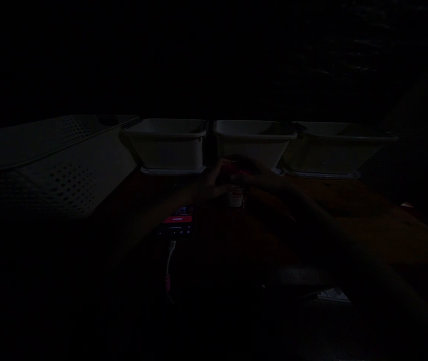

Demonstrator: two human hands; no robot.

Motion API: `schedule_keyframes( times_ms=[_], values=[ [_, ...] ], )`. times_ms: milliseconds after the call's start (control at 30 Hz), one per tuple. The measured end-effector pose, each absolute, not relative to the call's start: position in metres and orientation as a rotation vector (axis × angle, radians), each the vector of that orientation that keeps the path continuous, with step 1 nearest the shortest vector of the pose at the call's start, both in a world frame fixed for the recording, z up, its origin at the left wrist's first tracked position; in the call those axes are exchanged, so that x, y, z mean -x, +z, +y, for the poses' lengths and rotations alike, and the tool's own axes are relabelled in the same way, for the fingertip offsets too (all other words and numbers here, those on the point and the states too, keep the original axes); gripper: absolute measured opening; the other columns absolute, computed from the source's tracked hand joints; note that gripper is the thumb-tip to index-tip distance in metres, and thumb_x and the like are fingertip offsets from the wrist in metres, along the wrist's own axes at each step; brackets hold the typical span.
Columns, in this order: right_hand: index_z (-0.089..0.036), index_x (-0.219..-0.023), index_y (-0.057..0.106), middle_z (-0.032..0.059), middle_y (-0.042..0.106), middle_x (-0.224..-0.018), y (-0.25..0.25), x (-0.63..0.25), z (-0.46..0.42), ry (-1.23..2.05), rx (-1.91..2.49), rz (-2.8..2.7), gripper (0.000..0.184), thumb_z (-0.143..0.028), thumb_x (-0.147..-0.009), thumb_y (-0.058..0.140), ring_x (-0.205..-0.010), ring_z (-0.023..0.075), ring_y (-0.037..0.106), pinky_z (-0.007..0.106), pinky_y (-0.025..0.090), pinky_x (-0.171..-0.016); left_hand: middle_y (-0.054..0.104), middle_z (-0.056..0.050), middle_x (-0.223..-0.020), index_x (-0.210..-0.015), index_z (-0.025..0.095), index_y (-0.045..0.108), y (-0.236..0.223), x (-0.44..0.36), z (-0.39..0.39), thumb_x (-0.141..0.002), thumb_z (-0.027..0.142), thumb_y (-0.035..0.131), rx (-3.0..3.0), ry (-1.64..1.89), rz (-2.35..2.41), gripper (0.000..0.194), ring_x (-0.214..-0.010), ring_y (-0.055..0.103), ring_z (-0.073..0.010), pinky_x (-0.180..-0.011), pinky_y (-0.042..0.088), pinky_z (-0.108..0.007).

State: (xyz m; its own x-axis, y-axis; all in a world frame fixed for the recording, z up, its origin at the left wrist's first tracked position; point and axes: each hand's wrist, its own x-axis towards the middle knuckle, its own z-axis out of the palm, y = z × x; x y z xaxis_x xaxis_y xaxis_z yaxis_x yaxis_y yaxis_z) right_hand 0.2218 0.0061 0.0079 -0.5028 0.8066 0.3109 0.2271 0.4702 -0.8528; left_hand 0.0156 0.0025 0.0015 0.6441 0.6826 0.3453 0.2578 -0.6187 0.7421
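Note:
The view is very dark. Both of my hands meet in the middle, closed around a dark red object whose kind I cannot make out. My left hand grips it from the left, thumb side toward me. From the right, my right hand curls its fingers over it. Directly below shows a small white cup-like container with reddish print. Whether the red object and this container are one piece is hidden by the fingers and the dark.
A lit phone with a white cable lies by my left forearm. Behind the hands stand a left white bin, a middle bin and a right bin. A perforated basket stands left on the wooden table.

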Motion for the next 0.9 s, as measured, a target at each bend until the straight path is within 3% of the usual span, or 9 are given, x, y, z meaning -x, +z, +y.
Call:
schedule_keyframes(
  times_ms=[400, 900],
  values=[
    [-0.021, -0.134, 0.053, 0.011, 0.061, -0.132, 0.0057, -0.2237, 0.0088, 0.984, 0.86, -2.003, 0.071, -0.051, -0.074, 0.076, -0.121, 0.0281, 0.058, 0.05, 0.045, -0.108, 0.054, -0.015, -0.135, -0.127, 0.018, 0.039, 0.0029, -0.0159, 0.0001, -0.082, 0.038, 0.067, -2.182, 0.829, 0.723, 0.057, -0.123, 0.055, -0.0292, -0.101, 0.046, -0.046],
    [-0.014, -0.135, 0.052, 0.0145, 0.06, -0.132, 0.0057, -0.2233, 0.0097, 1.001, 0.844, -2.003, 0.076, -0.051, -0.074, 0.077, -0.121, 0.0299, 0.058, 0.049, 0.047, -0.106, 0.052, -0.019, -0.136, -0.126, 0.013, 0.038, 0.005, -0.0162, -0.001, -0.082, 0.04, 0.066, -2.201, 0.822, 0.699, 0.059, -0.125, 0.053, -0.0307, -0.103, 0.044, -0.046]
  ],
)
